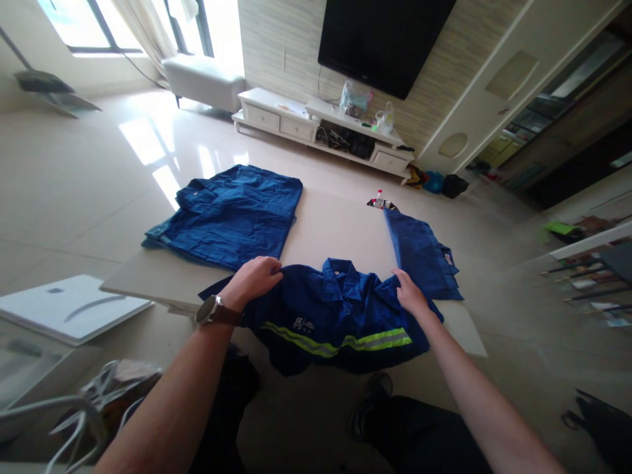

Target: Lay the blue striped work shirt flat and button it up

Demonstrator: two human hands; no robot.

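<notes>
A black television (382, 39) hangs on the striped wall. Below it runs a white cabinet (316, 125); left of the television, bright windows (93, 23) throw glare on the glossy pale floor (74, 178).

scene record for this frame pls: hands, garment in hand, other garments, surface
left hand: grips the left shoulder of the blue work shirt, wristwatch on the wrist
right hand: grips the shirt's right shoulder
blue work shirt: collar away from the person, reflective yellow-grey stripe across it, lower part hanging over the near table edge
folded blue garment: far left on the table
second blue garment: right, beside the right hand
table: pale low top
</notes>
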